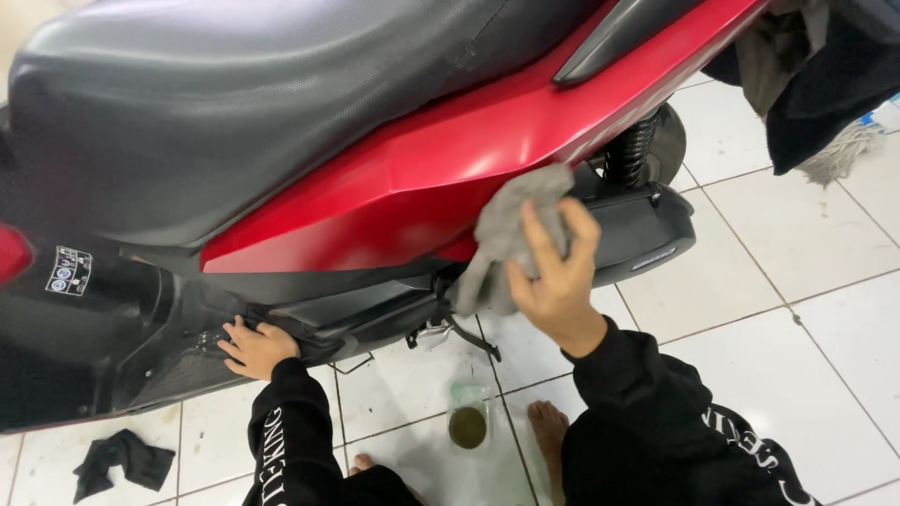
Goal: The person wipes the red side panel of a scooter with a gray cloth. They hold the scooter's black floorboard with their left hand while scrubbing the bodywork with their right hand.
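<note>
Right hand [555, 276] grips grey rag [511, 234] against red panel [422, 178]. Left hand [253, 347], at 8 o'clock, rests open on black footboard [178, 370].

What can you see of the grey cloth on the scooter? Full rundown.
The grey cloth is a soft, crumpled rag, looking like worn fabric. The right hand presses it against the lower edge of the scooter's red side panel, fingers spread over it. Its top bunches up on the red panel; a loose tail hangs down toward the black lower trim. Whether it is wet or dry cannot be told.
</note>
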